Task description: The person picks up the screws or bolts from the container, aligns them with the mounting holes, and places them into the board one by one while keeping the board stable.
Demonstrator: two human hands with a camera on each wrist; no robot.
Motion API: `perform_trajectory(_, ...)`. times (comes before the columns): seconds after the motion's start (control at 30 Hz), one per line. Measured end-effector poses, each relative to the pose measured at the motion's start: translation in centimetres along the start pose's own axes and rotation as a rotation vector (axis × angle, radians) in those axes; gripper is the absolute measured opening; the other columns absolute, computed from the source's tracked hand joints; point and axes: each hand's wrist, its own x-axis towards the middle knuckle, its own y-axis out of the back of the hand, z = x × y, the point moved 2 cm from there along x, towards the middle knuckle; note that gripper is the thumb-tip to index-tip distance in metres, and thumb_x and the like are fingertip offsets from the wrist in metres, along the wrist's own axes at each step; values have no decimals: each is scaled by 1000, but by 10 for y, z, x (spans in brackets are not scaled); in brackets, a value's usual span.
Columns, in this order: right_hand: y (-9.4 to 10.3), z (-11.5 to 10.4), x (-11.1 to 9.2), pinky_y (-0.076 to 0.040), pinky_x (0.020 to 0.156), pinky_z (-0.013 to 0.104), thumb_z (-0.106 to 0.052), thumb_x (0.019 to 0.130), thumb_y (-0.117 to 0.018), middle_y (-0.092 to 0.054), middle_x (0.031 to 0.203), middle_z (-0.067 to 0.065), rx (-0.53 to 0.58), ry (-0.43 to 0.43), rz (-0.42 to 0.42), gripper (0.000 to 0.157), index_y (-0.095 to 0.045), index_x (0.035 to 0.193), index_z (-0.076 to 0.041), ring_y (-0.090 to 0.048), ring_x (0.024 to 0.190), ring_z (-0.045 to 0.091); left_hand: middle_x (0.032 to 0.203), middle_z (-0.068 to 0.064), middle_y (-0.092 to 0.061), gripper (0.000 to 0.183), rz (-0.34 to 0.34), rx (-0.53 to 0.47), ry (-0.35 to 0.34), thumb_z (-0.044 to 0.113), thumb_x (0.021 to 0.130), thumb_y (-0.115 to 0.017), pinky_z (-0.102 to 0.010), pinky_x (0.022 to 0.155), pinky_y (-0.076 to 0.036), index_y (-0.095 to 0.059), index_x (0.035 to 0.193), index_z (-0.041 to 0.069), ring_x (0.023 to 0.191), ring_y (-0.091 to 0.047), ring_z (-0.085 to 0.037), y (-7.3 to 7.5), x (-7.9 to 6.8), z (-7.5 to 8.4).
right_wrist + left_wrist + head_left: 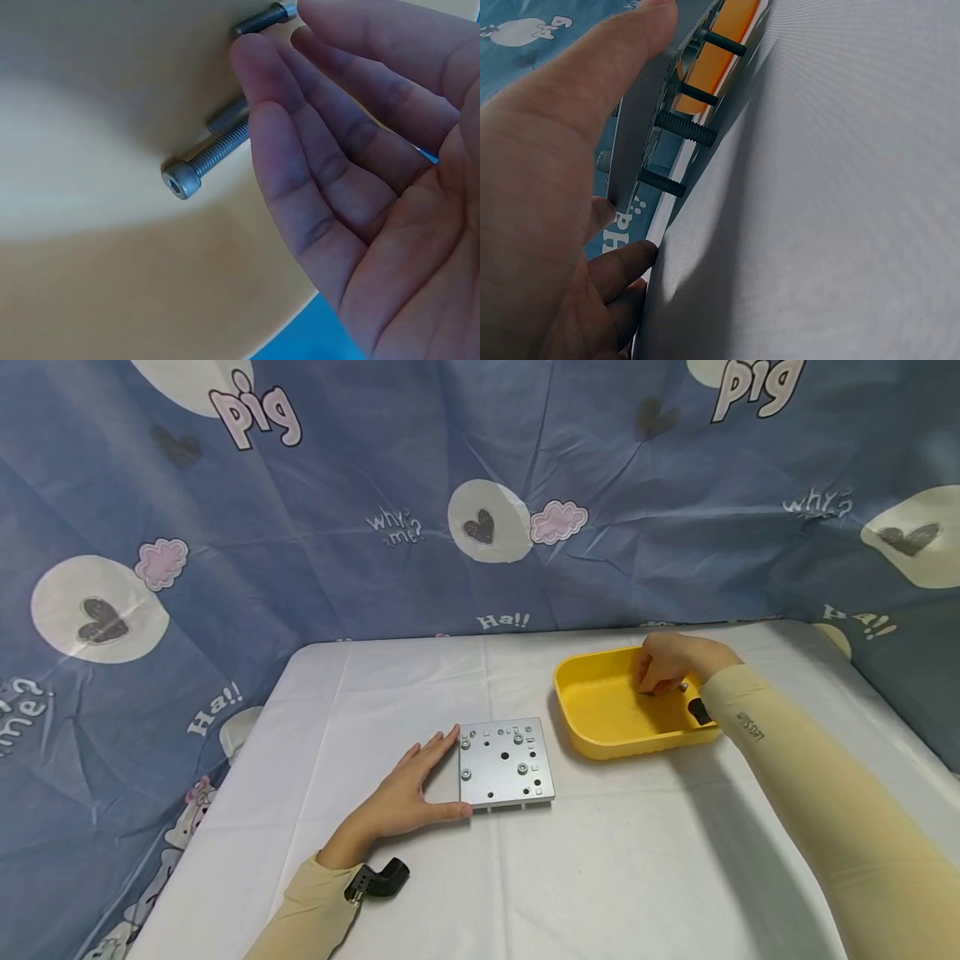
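Note:
A square silver metal plate [491, 777] with drilled holes and several socket head screws stands on the table. Threaded screw ends [686, 127] stick out below it in the left wrist view. My left hand [405, 797] touches the plate's near left corner, thumb at the front edge and straight fingers along the left side. Inside the yellow tray [603, 749], my right hand [671, 660] reaches down with bent fingers among loose screws. A socket head screw [181, 178] lies partly behind its fingers; another screw [262, 20] is by the thumb tip. Whether either is pinched is unclear.
A white cloth covers the table [420, 893]. Behind it hangs a blue patterned curtain [345, 468]. The tray stands to the right of the plate, a short gap away. A black wrist device [377, 878] sits on the left cuff.

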Motion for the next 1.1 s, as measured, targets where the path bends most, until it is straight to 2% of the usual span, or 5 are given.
perform_trajectory(0.27, -4, -2, 5, -58, 65, 21, -2, 90, -77, -70, 74, -1, -19, 13, 9, 11, -75, 99, 5, -62, 66, 7, 178, -7, -28, 120, -4, -2, -6, 58, 79, -91, -58, 139, -9, -21, 173, 31, 168, -22, -33, 0, 0, 1)
perform_trajectory(0.57, -6, -5, 7, -64, 69, 25, -11, 91, -84, -75, 78, 1, -10, 17, 7, 16, -73, 95, 1, -71, 69, 9, 178, -7, -28, 120, -4, 2, -4, 59, 79, -91, -58, 139, -9, -22, 173, 31, 168, -21, -32, 2, -1, 2)
perform_trajectory(0.77, -7, -7, 5, -55, 65, 22, -19, 88, -89, -69, 73, -5, -38, 11, -20, 22, -74, 94, -5, -64, 68, 7, 179, -8, -27, 120, -2, 0, -6, 59, 79, -91, -58, 139, -9, -22, 173, 32, 168, -21, -32, 2, -1, 2)
perform_trajectory(0.9, -8, -8, 6, -47, 62, 20, -16, 85, -89, -62, 68, -7, -81, 19, -36, 19, -73, 91, -8, -57, 66, 6, 179, -7, -27, 120, -3, 2, -3, 59, 79, -91, -57, 139, -8, -22, 173, 32, 168, -21, -32, 3, -1, 3)
perform_trajectory(1.1, -11, -10, 7, -55, 63, 21, -3, 86, -83, -70, 73, -1, -44, 24, -44, 13, -72, 91, -3, -64, 67, 8, 179, -8, -27, 120, -5, 0, -2, 58, 79, -90, -58, 139, -9, -22, 173, 31, 168, -21, -32, 2, -1, 3)
